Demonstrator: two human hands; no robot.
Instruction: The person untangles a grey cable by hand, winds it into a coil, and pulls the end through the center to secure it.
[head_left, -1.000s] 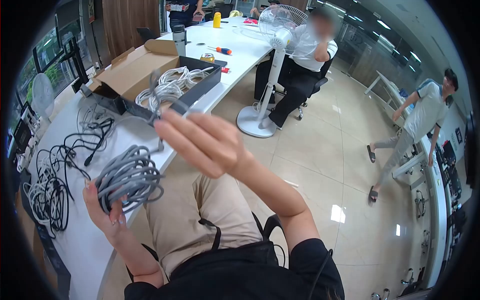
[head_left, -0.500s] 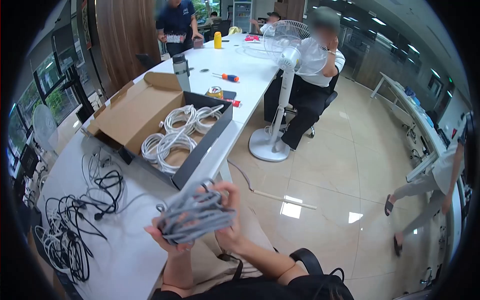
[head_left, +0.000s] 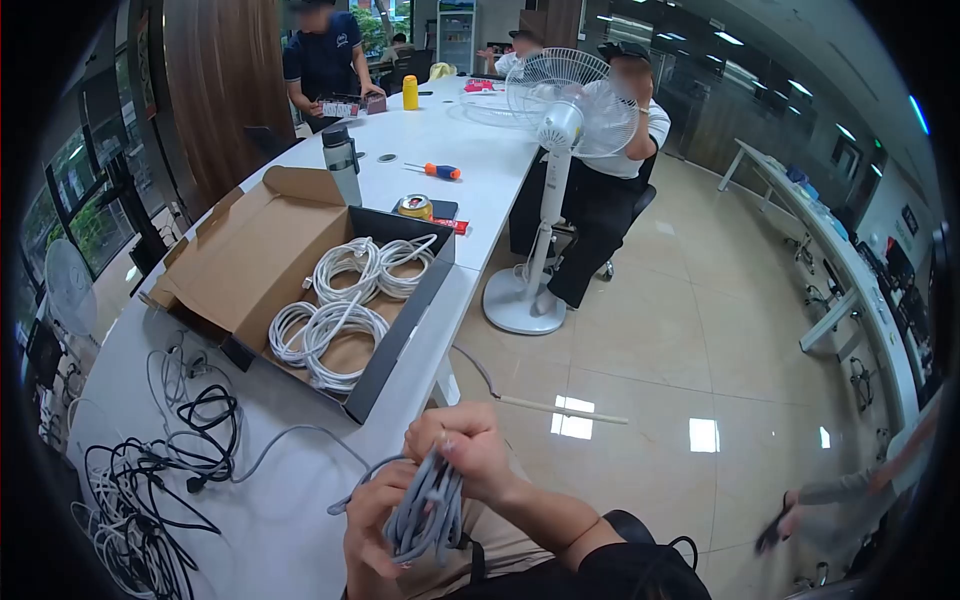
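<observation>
A coiled grey cable (head_left: 425, 510) is held between my two hands, low in the view and above my lap. My left hand (head_left: 370, 520) wraps the coil's lower left side with curled fingers. At the top of the bundle, my right hand (head_left: 465, 450) is closed, thumb pressed on the loops. A loose grey length runs left from the coil onto the table. Just ahead, an open cardboard box (head_left: 400, 330) contains several coiled white cables (head_left: 345, 330). Tangled black and white cables (head_left: 150, 490) lie on the table to the left.
On the white table (head_left: 400, 165) stand a bottle (head_left: 342, 165), a drinks can (head_left: 415, 207) and a screwdriver (head_left: 436, 171). A pedestal fan (head_left: 552, 190) stands beside a seated person (head_left: 625, 120). Another person (head_left: 325, 60) is behind the table; someone walks at lower right.
The grey coil has moved lower and turned from lying sideways to upright. My right hand now grips its top. The walking person has moved nearer, toward the lower right edge.
</observation>
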